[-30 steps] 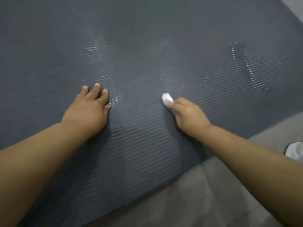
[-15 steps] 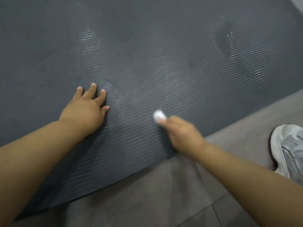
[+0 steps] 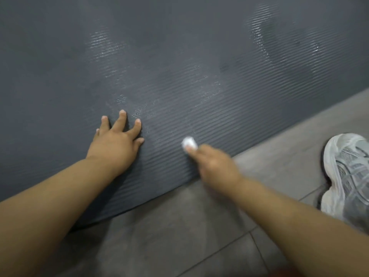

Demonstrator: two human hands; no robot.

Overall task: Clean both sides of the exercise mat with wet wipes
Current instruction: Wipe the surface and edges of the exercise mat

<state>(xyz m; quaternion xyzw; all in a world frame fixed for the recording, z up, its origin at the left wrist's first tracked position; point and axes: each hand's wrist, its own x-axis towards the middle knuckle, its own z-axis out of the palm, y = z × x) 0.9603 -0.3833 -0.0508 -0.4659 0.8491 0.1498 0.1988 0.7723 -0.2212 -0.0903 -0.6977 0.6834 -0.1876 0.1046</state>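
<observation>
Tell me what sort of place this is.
Likely an indoor floor, in a home or gym, I can't tell which: grey tiles, a ribbed mat spread on them, and a sneaker beside it.

Ribbed matt grey mat [image 3: 179, 56] with wet glossy patches, on smooth matt floor tiles [image 3: 179, 236]

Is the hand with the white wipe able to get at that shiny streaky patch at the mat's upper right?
Probably yes. Nothing lies on the mat between the right hand, holding the wipe, and the shiny patch; it sits well beyond the hand, so leaning forward may be needed.
</observation>
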